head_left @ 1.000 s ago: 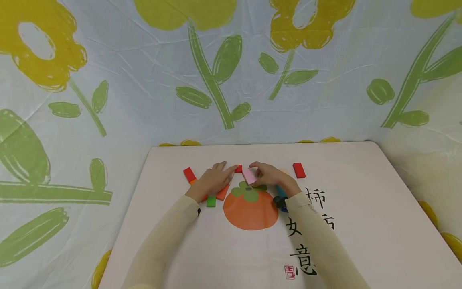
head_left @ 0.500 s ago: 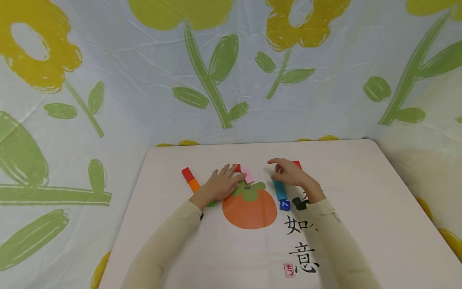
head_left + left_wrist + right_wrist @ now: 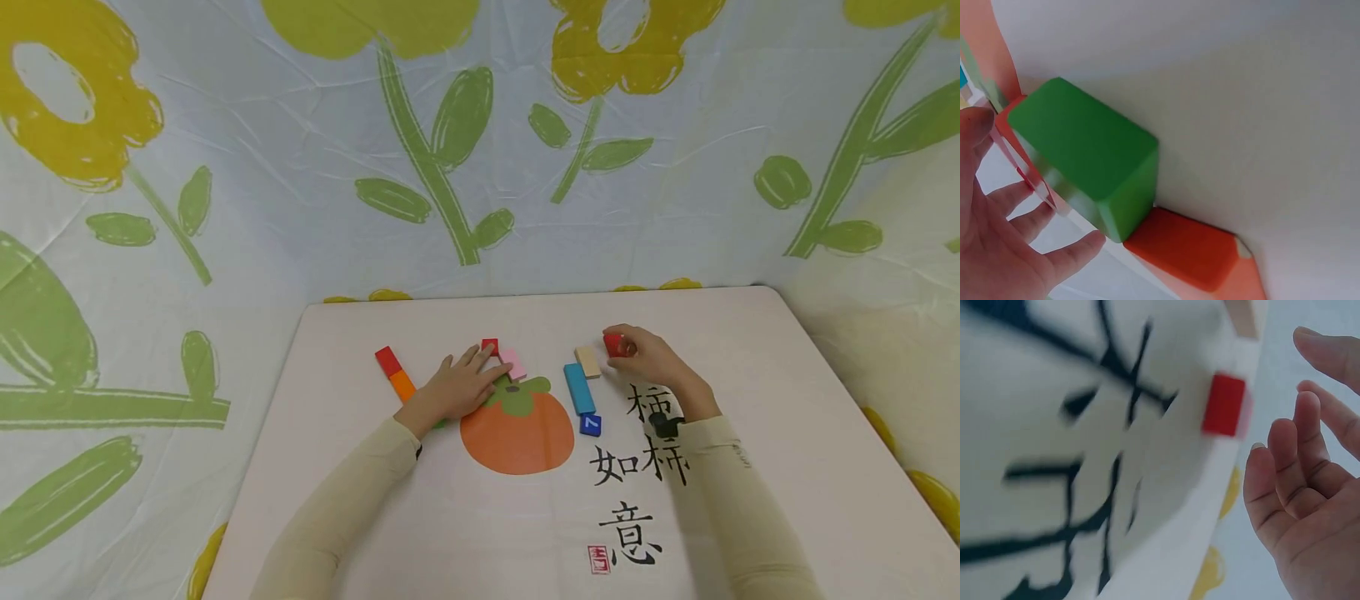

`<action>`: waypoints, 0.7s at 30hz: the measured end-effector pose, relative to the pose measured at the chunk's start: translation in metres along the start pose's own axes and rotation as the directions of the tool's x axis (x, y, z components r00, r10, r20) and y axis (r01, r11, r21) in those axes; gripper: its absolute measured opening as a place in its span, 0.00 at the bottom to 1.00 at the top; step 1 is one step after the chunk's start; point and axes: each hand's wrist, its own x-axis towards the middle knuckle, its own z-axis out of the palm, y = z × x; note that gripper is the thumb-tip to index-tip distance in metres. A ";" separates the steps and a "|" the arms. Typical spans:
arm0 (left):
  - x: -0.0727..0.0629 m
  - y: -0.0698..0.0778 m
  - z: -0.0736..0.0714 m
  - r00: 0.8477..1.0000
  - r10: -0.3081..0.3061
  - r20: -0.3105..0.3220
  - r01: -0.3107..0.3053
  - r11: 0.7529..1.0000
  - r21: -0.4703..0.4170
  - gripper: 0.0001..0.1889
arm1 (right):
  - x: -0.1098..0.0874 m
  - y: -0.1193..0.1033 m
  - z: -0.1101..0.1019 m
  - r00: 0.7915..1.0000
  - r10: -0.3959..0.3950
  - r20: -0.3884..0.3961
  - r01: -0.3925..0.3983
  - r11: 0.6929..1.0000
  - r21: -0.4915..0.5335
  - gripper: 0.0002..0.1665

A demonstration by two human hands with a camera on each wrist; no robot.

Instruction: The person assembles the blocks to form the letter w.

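My left hand (image 3: 459,388) lies with spread fingers over several blocks left of the painted persimmon, its fingertips at a small red block (image 3: 489,344) and a pink block (image 3: 514,365). In the left wrist view a green block (image 3: 1082,137) and an orange-red block (image 3: 1182,247) are close to those fingers. On the far right, my right hand (image 3: 651,360) has thumb and forefinger on either side of a red block (image 3: 612,344). The right wrist view shows that red block (image 3: 1224,405) apart from the loosely bent fingers.
A beige block (image 3: 588,362), a light-blue block (image 3: 578,389) and a dark-blue block (image 3: 590,425) marked 7 touch in a line. At the left, a red block (image 3: 387,361) meets an orange block (image 3: 402,385). Flowered cloth (image 3: 300,183) stands behind the table (image 3: 480,533).
My right hand has left the pink block and moved right, past the beige block, to the far-right red block. The left hand has shifted slightly right, its fingers reaching over the pink block.
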 end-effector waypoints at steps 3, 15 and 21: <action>0.000 -0.001 0.002 1.000 -0.009 0.006 0.009 1.000 -0.006 0.28 | -0.001 0.009 -0.003 0.998 0.068 0.009 -0.068 0.998 0.013 0.34; 0.003 -0.004 0.004 1.000 0.011 -0.006 -0.011 1.000 0.000 0.28 | 0.007 0.033 -0.011 0.988 0.099 0.122 -0.105 0.993 0.044 0.39; 0.003 -0.004 0.003 1.000 0.005 -0.006 -0.005 1.000 0.012 0.28 | 0.009 0.034 -0.011 0.984 0.115 0.139 -0.123 0.991 0.049 0.37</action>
